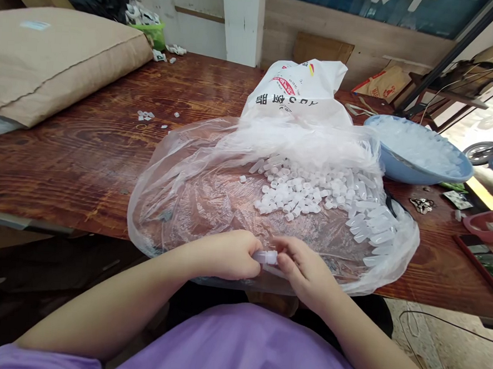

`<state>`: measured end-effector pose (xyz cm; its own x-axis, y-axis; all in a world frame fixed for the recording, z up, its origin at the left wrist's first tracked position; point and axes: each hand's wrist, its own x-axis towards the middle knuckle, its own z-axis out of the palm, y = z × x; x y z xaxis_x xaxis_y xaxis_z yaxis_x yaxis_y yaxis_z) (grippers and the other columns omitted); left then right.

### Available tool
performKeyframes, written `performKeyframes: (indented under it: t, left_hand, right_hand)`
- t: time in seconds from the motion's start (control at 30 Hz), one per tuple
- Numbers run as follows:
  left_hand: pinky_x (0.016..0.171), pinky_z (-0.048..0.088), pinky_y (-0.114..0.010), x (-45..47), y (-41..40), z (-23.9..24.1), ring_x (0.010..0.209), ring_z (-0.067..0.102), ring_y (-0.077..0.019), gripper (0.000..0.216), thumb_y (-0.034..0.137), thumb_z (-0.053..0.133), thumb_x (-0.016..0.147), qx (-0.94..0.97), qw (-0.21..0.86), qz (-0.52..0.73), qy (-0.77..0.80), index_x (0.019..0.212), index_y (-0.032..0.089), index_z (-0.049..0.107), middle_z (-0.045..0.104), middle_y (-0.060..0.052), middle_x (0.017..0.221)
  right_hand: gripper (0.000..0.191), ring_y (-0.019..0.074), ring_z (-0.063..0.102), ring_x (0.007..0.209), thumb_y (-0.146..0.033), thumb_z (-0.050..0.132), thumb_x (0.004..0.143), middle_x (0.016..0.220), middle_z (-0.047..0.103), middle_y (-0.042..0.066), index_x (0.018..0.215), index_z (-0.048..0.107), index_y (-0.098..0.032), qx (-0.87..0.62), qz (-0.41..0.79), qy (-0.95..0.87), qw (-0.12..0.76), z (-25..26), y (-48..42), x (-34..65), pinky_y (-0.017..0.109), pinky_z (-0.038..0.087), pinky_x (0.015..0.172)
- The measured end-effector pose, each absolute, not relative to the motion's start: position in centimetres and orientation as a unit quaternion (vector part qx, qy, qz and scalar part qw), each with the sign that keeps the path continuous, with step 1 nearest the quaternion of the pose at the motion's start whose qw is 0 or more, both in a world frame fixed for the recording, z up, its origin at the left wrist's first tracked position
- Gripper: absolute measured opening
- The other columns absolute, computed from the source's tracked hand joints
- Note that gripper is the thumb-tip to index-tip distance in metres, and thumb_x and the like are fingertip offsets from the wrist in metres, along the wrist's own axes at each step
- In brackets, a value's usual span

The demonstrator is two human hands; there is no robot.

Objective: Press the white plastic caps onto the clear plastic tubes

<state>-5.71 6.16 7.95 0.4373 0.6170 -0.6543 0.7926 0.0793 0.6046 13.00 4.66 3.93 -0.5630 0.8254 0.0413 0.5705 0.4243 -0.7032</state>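
Note:
My left hand [240,256] is closed round a small translucent plastic tube [262,257], which lies sideways with its white capped end pointing right. At that capped end my right hand [306,269] has its thumb and fingers curled in, touching the cap. Both hands are over the near edge of a clear plastic bag [212,204] spread on the table. A heap of small white caps [291,193] lies on the bag beyond my hands. To the right of the caps are several loose translucent tubes [371,223].
A white printed sack [294,93] stands behind the bag. At the right are a blue basin [423,170] full of translucent pieces, keys [421,204] and a dark-screened phone or tablet [486,260]. A large brown paper package [70,62] occupies the wooden table's [83,180] left.

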Motion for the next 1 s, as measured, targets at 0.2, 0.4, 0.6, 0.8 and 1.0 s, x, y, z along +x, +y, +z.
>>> performKeyframes:
  t: [0.2, 0.4, 0.6, 0.8, 1.0]
  left_hand:
    - [0.043, 0.03, -0.023, -5.6, 5.6, 8.1, 0.049, 0.048, -0.0141, 0.013, 0.025, 0.043, 0.063, 0.716, 0.458, -0.057, 0.523, 0.056, 0.019, 0.052, 0.053, 0.001, 0.051]
    - [0.05, 0.036, -0.024, -5.3, 5.2, 8.0, 0.062, 0.06, -0.0198, 0.022, 0.031, 0.043, 0.072, 0.748, 0.387, -0.049, 0.537, 0.068, 0.019, 0.061, 0.066, -0.005, 0.068]
    - [0.065, 0.045, -0.034, -4.9, 5.0, 7.7, 0.076, 0.064, -0.0273, 0.027, 0.021, 0.036, 0.077, 0.798, 0.251, -0.072, 0.543, 0.08, 0.018, 0.063, 0.069, -0.011, 0.081]
    - [0.066, 0.047, -0.034, -4.9, 4.6, 7.2, 0.077, 0.065, -0.0273, 0.028, 0.021, 0.036, 0.078, 0.816, 0.239, -0.068, 0.521, 0.084, 0.017, 0.064, 0.069, -0.011, 0.082]
    - [0.062, 0.045, -0.031, -5.1, 4.6, 7.5, 0.076, 0.064, -0.0249, 0.026, 0.023, 0.038, 0.077, 0.801, 0.257, -0.045, 0.539, 0.082, 0.018, 0.063, 0.07, -0.009, 0.083]
  right_hand:
    - [0.036, 0.0163, 0.061, 0.066, -0.036, 0.029, 0.094, 0.072, 0.065, 0.004, 0.087, 0.061, -0.02, -0.384, 0.332, -0.839, 0.194, 4.2, 4.4, 12.9, 0.028, 0.05, 0.059]
    - [0.027, 0.0175, 0.061, 0.077, -0.038, 0.046, 0.087, 0.087, 0.064, 0.007, 0.101, 0.056, -0.018, -0.395, 0.351, -0.815, 0.239, 4.1, 4.3, 12.3, 0.029, 0.049, 0.068]
    - [0.048, 0.0122, 0.053, 0.051, -0.048, 0.022, 0.094, 0.06, 0.056, 0.001, 0.071, 0.052, -0.018, -0.476, 0.505, -0.685, 0.221, 3.6, 4.0, 11.4, 0.023, 0.045, 0.047]
    - [0.025, 0.0157, 0.058, 0.067, -0.035, 0.036, 0.091, 0.071, 0.059, 0.004, 0.083, 0.053, -0.019, -0.41, 0.343, -0.791, 0.298, 3.6, 4.2, 11.4, 0.027, 0.048, 0.062]
    - [0.02, 0.0146, 0.059, 0.073, -0.032, 0.043, 0.09, 0.083, 0.062, 0.005, 0.098, 0.055, -0.019, -0.396, 0.416, -0.748, 0.332, 3.5, 4.0, 11.8, 0.026, 0.05, 0.064]
